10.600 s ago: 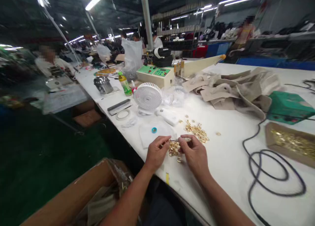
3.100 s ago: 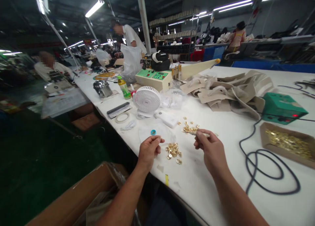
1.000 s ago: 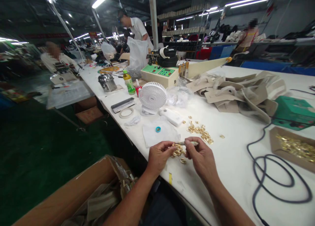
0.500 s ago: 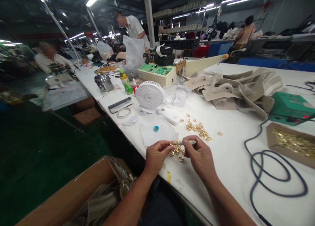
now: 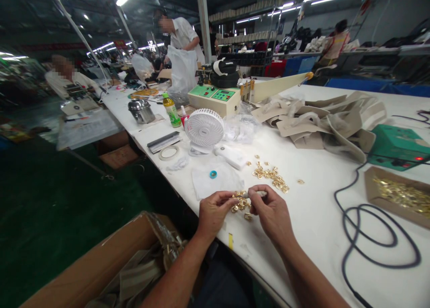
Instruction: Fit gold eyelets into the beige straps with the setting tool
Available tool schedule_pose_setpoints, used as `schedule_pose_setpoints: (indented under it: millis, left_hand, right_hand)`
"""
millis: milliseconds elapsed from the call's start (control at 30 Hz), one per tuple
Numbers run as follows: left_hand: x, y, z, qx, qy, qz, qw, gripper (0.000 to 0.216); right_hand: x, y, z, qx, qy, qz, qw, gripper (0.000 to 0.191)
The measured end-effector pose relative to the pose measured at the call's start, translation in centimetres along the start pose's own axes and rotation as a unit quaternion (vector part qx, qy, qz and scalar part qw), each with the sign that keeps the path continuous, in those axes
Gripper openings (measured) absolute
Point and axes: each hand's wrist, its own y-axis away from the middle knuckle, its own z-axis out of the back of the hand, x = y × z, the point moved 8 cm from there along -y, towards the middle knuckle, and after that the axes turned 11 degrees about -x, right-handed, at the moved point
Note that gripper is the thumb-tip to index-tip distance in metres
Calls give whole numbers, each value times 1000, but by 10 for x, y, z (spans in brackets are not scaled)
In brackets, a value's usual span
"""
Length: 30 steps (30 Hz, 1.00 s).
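White bench [image 5: 312, 218], smooth flat top, carries it all. Bkgd R: pile of limp beige sheets [image 5: 302, 124], edges curled. Blk cable [image 5: 367, 245] lies in loose loops near green box [image 5: 396, 142]. Rd white plastic fan [image 5: 204, 128], ribbed grille, stands upright. R hand [image 5: 272, 209]: thumb + index fingers pinching slim pale stick-type tool [image 5: 258, 193], tip twd L hand [image 5: 213, 211]. L thumb + index drawn close; can't tell if a pc is btwn. Shiny gold metal pcs, approx ring-shaped: near heap [image 5: 240, 205] btwn/under hands, far heap [image 5: 270, 178] beyond R hand. Small blue rd cap [image 5: 212, 174] on thin white sheet [image 5: 204, 189].
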Motion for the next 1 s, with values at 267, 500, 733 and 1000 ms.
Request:
schedule_pose_setpoints:
  millis: [267,500,733,1000]
  left_hand:
    - [-4,1,0,-7,-1,-4,1000,24]
    - [-4,0,1,-8,-3,-7,1000,23]
    - [-4,1,2,-15,-4,-7,1000,25]
    - [-8,1,2,-18,-3,-8,1000,24]
  right_hand:
    - [1,0,1,-8,-4,1,1000,32]
    - [2,1,-2,1,-1,2,1000,33]
    - [-1,1,-1,-6,-3,3,1000,33]
    - [-1,1,-3,-1,-11,-6,1000,31]
